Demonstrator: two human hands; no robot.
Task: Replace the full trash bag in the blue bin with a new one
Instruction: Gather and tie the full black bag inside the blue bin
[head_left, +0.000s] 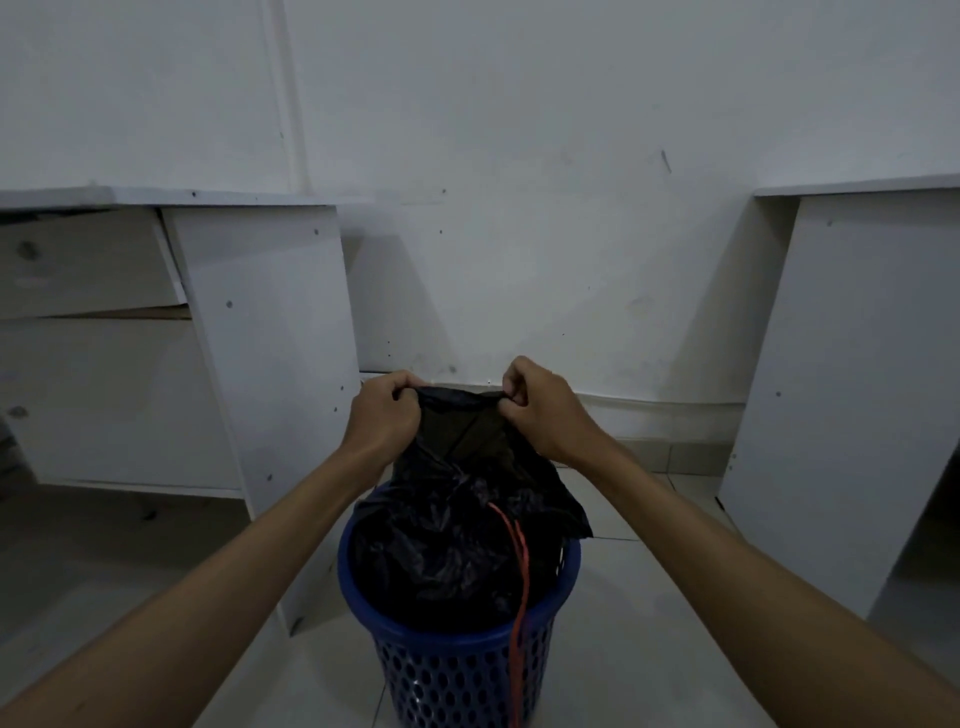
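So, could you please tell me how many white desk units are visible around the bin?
2. One white desk unit with drawers stands to the left of the blue bin; the other desk unit is at the right edge, partly cut off. More may lie outside the view.

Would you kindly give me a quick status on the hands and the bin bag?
Left hand and right hand both shut on black bag top edge. Bag sits in blue bin. Orange drawstring hangs over rim. Nothing in the way.
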